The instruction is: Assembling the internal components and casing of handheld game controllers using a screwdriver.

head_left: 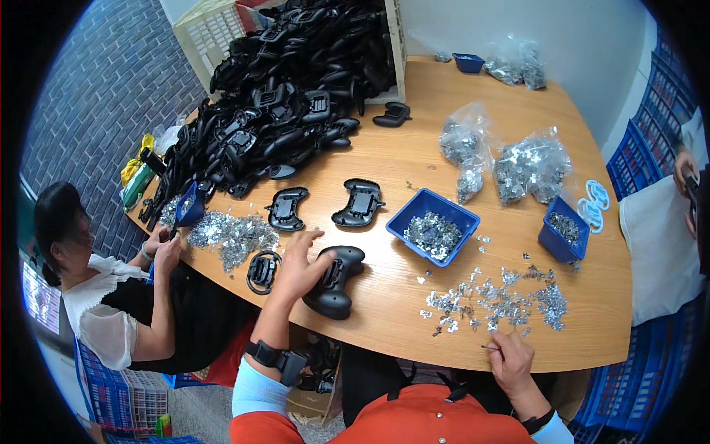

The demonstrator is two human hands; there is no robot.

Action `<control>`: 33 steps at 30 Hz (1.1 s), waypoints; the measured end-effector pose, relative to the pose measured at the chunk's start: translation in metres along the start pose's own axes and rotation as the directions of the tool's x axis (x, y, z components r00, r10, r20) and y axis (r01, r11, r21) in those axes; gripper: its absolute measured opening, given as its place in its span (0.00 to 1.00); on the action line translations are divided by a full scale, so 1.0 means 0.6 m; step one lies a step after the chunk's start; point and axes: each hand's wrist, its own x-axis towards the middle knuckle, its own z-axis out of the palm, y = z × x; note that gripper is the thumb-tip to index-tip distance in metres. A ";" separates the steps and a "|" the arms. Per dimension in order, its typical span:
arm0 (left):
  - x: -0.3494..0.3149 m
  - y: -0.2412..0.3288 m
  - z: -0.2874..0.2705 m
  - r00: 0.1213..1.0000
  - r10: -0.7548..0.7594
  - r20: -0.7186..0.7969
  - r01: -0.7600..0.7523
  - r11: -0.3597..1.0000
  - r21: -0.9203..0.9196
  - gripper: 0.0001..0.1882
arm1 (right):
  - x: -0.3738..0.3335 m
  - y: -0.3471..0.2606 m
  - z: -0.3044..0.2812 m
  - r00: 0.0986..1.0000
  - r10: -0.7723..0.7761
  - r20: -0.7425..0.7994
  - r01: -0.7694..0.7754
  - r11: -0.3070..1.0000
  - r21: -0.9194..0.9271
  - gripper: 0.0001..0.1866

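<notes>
My left hand (302,265) is at the left of a black game controller shell (339,285) near the table's front edge. Its fingers are spread, and the thumb reaches over the shell's left side. My right hand (512,361) is closed in a pinch at the table edge; a thin dark tip shows at its fingers, too small to name. Just beyond it lie loose small silver metal pieces (510,300). Two more controller shells (358,203) (286,209) lie farther off, inner sides up. A black ring-shaped part (262,271) sits left of my left hand.
A blue tray (399,231) of metal pieces stands mid-table, a smaller blue tray (555,244) to its right. Bags of pieces (529,166) lie behind. Many controllers (274,111) spill from a crate (399,52). A co-worker (111,296) sits left; another person (684,166) stands right.
</notes>
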 end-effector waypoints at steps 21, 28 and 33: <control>0.259 0.040 0.082 0.988 -0.144 0.055 0.147 0.988 -0.055 0.27 | 0.006 0.002 -0.005 0.997 -0.025 0.067 0.025 1.000 -0.008 0.12; 0.185 0.103 -0.061 0.997 -0.074 -0.034 -0.007 0.335 -0.942 0.20 | 0.024 -0.007 -0.001 1.000 0.007 0.014 -0.008 0.996 0.088 0.11; 0.023 0.159 -0.080 0.993 0.002 0.120 0.117 0.213 -0.970 0.28 | 0.087 -0.017 0.020 0.995 0.087 0.042 -0.093 0.983 0.158 0.09</control>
